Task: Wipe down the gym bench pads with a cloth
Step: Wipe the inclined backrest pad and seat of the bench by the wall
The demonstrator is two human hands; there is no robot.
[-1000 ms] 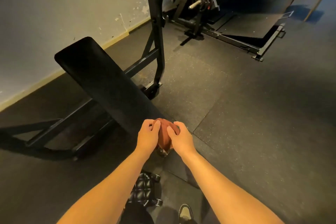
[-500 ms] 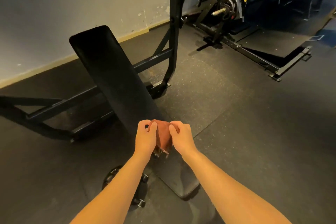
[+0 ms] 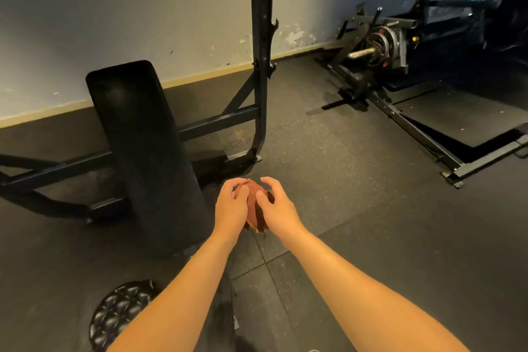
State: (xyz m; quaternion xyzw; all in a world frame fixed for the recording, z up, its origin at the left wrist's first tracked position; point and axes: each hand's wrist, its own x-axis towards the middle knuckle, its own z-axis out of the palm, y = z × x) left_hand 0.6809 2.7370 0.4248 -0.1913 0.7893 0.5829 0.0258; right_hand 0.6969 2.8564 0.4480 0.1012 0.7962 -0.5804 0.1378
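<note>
A bunched, rust-brown cloth (image 3: 255, 210) is gripped btw. the left hand (image 3: 231, 207) & right hand (image 3: 279, 211), fingers curled round it, just right of the long, smooth black bench pad (image 3: 148, 151). A black steel rack upright (image 3: 261, 66) w/ hooks is seen behind, on speckled rubber floor tiles (image 3: 357, 194).

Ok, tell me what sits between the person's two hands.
A bunched reddish-brown cloth sits there, gripped by the left hand and the right hand, as the head view shows.
</note>
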